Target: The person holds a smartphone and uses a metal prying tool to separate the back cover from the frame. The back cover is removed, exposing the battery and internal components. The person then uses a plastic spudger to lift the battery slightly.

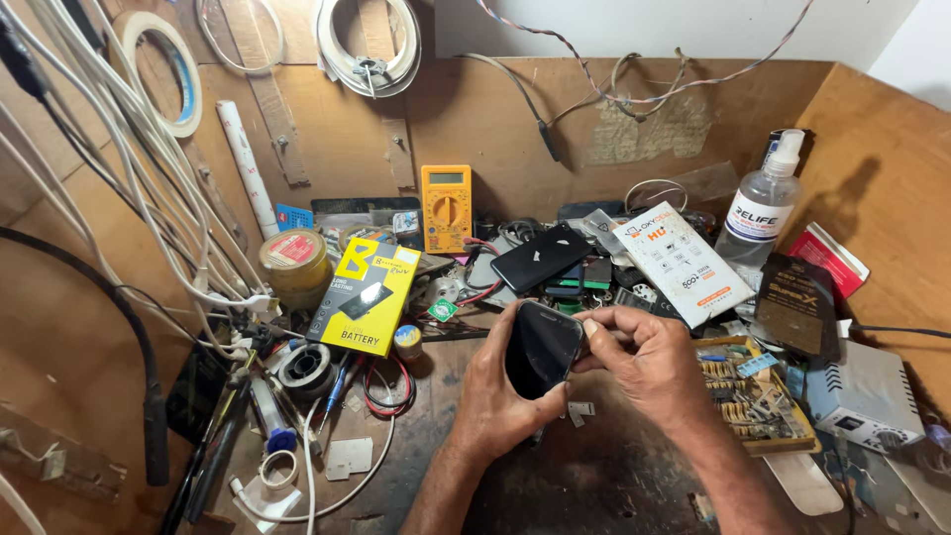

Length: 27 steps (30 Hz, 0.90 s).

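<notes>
A black smartphone with a dark screen is held upright over the workbench in the head view. My left hand cups it from below and from the left side. My right hand pinches the phone's upper right edge with thumb and forefinger. A few small light scraps lie on the bench just under the phone.
A yellow battery box, yellow multimeter, second black phone, white packet, spray bottle, jar, solder reel, white cables and a tray of small parts crowd the wooden bench.
</notes>
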Available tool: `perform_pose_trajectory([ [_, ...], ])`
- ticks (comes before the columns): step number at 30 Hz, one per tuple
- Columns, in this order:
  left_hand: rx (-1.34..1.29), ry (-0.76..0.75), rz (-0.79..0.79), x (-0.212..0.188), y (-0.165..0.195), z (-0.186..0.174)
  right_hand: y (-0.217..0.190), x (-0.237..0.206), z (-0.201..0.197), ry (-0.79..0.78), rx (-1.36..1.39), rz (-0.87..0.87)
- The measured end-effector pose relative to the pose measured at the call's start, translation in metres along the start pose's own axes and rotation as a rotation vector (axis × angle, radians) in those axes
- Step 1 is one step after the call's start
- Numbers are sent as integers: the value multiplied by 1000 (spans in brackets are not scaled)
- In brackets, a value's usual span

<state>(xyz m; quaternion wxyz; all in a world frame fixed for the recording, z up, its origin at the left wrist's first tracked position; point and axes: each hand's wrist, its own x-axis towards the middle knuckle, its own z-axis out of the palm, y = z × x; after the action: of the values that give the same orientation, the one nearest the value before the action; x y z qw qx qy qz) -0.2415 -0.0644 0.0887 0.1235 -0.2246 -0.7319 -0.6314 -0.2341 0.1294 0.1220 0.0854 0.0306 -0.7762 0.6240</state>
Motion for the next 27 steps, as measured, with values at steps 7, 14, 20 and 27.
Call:
perform_pose_trajectory([
  [7, 80, -68, -25, -4, 6, -4, 1, -3, -21, -187, -6, -44],
  [14, 111, -79, -2, -6, 11, -4, 5, -1, -26, -215, -31, 4],
  [20, 104, -83, 21, -10, 15, -6, 0, -2, -27, -272, 45, -1],
  [27, 115, -104, 44, -9, 20, -9, -19, 3, -34, -323, -29, 104],
])
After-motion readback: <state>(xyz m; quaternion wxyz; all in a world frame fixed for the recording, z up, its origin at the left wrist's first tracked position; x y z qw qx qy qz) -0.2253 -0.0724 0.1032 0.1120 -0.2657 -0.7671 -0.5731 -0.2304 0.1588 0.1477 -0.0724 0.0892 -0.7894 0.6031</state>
